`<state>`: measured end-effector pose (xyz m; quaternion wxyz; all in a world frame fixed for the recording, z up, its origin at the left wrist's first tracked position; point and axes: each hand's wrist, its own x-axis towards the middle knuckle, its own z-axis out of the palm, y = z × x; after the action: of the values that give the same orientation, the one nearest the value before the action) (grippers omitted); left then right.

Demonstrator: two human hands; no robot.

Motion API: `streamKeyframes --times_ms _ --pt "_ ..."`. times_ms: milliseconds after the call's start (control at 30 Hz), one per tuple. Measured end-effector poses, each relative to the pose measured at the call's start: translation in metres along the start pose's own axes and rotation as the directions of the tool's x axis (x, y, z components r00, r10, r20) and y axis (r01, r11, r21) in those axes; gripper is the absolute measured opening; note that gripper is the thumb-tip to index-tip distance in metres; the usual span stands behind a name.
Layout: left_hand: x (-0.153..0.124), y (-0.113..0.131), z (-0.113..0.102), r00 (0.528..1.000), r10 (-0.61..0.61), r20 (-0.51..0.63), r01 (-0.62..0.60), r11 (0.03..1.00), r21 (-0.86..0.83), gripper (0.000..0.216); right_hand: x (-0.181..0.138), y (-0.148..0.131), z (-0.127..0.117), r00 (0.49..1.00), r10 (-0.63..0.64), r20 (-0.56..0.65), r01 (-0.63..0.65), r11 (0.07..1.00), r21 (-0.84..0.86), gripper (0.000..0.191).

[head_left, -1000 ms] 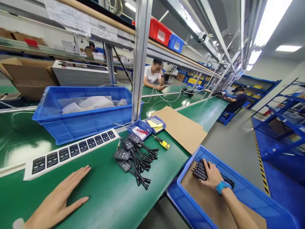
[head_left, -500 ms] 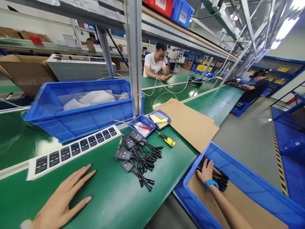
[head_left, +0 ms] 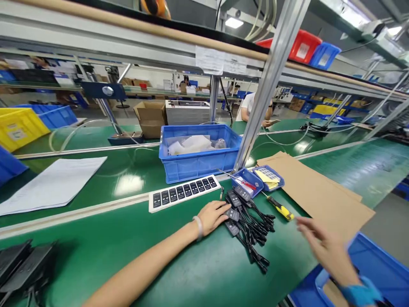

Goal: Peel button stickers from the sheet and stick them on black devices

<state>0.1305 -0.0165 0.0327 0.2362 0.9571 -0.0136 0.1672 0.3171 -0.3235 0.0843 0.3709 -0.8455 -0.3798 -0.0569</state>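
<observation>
Several fingers [head_left: 221,207] of the left hand [head_left: 209,218], slightly spread, rest on the black cabled modules [head_left: 251,228] heaped on the green bench [head_left: 204,277]; whether they pinch one, I cannot tell. Its forearm slants up from lower left. The blurred right hand [head_left: 330,249] points fingers toward the screwdriver [head_left: 283,209], their grip unclear, wrist above the blue tub [head_left: 380,260].

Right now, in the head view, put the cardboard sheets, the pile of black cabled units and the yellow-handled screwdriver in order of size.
1. Cardboard sheets
2. Pile of black cabled units, partly under the left hand
3. Yellow-handled screwdriver, clearly smallest
</observation>
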Motion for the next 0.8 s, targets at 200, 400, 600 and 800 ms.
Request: streamKeyframes --times_ms 200,400,600,800 --pt "-0.044 0.016 -0.027 0.999 0.0 -0.051 -0.006 0.993 -0.12 0.044 0.001 -0.095 0.096 0.931 -0.265 0.25 0.303 0.945 -0.126 0.031" --pt "-0.084 0.016 -0.032 0.992 0.077 0.096 -0.036 0.925 -0.377 0.031 -0.016 -0.088 0.114 0.894 -0.216 0.392 0.325 0.915 -0.237 0.025" --pt "-0.086 0.012 -0.008 0.996 0.085 0.025 -0.077 0.968 -0.24 0.03 -0.043 -0.086 0.138 0.901 -0.319 0.292 0.422 0.801 -0.425 0.008" --pt "-0.092 0.011 -0.019 0.999 0.018 -0.051 -0.024 0.992 -0.123 0.054 -0.066 -0.114 0.138 0.873 -0.37 0.318 0.465 0.83 -0.308 0.009"
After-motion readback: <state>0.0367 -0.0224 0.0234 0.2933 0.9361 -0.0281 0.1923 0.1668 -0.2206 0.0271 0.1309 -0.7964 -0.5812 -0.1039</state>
